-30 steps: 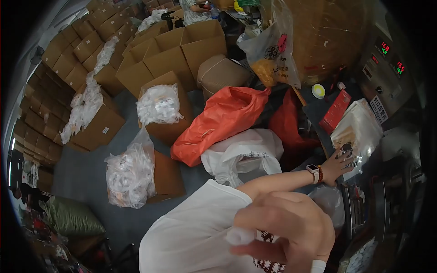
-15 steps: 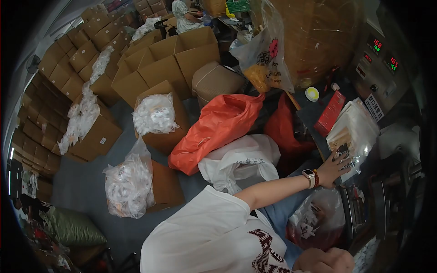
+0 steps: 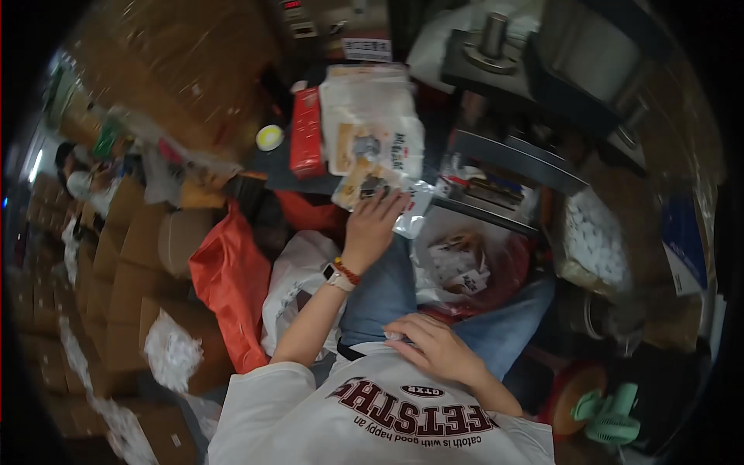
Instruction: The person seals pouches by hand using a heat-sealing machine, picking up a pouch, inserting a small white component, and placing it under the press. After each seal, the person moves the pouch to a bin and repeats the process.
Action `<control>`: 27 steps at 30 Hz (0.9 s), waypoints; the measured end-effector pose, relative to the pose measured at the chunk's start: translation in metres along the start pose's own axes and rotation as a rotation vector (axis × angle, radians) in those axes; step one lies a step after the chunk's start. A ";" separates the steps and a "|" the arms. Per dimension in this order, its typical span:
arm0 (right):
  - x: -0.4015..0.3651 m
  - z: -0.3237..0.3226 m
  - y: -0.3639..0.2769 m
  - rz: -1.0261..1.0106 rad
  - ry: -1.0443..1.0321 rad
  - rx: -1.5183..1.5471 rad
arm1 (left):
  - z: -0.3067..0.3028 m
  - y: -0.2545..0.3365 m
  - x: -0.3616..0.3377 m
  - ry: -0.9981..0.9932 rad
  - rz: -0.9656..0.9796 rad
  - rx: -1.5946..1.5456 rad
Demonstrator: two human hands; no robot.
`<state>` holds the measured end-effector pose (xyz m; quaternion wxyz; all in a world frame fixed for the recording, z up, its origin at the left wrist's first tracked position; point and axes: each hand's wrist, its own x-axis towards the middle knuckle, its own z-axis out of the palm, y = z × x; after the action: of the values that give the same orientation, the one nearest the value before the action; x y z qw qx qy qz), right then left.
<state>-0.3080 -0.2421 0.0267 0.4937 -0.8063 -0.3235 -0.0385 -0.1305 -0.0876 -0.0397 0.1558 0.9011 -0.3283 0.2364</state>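
My left hand (image 3: 374, 226), with a watch and bead bracelet at the wrist, reaches forward to a printed plastic pouch (image 3: 358, 184). Its fingers lie over the pouch's near edge, and the thumb's grip is partly hidden. This pouch sits askew at the front of a stack of pale printed pouches (image 3: 364, 101) on the dark worktop. Close to my waist, my right hand (image 3: 438, 349) rests over my lap with fingers curled. Something small and whitish shows at its fingertips, too small to name.
A red box (image 3: 307, 132) and a round yellow-and-white lid (image 3: 270, 138) lie left of the stack. On the right stands a metal machine (image 3: 511, 159). Below it hangs a clear bag (image 3: 473, 260) with pouches inside. An orange sack (image 3: 229, 279), a white sack (image 3: 291, 279) and a green fan (image 3: 612, 415) surround me.
The view has swung right, toward the worktop and machine. My left hand stays at the pouches, and the front pouch now lies askew. My right hand has come fully into view.
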 end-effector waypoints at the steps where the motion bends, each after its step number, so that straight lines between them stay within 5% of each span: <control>1: -0.017 0.000 0.010 0.140 0.047 0.108 | -0.004 0.000 0.003 0.004 0.013 -0.013; 5: -0.052 0.001 0.028 0.439 0.117 0.202 | -0.002 -0.007 0.005 0.025 0.005 -0.054; 7: -0.060 0.006 0.034 0.601 0.369 0.555 | -0.011 0.004 0.010 0.063 -0.027 -0.098; 9: -0.049 -0.011 0.040 0.519 0.528 0.657 | -0.028 0.020 0.014 -0.083 -0.434 -0.396; 15: 0.009 -0.074 0.035 0.235 0.763 0.646 | -0.046 0.061 0.021 0.175 -0.064 -0.375; 17: 0.020 -0.083 0.035 0.239 0.588 0.052 | -0.054 0.071 0.023 0.160 -0.028 -0.328; 20: 0.017 -0.090 0.036 0.049 0.555 -0.295 | -0.064 0.074 0.027 0.129 0.042 -0.255; 27: 0.009 -0.102 0.024 0.066 0.566 -0.380 | -0.072 0.079 0.029 0.101 0.125 -0.225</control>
<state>-0.2615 -0.3289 0.0632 0.4057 -0.8512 -0.1346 -0.3045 -0.1865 -0.1294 0.0463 0.2570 0.8428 -0.4000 0.2523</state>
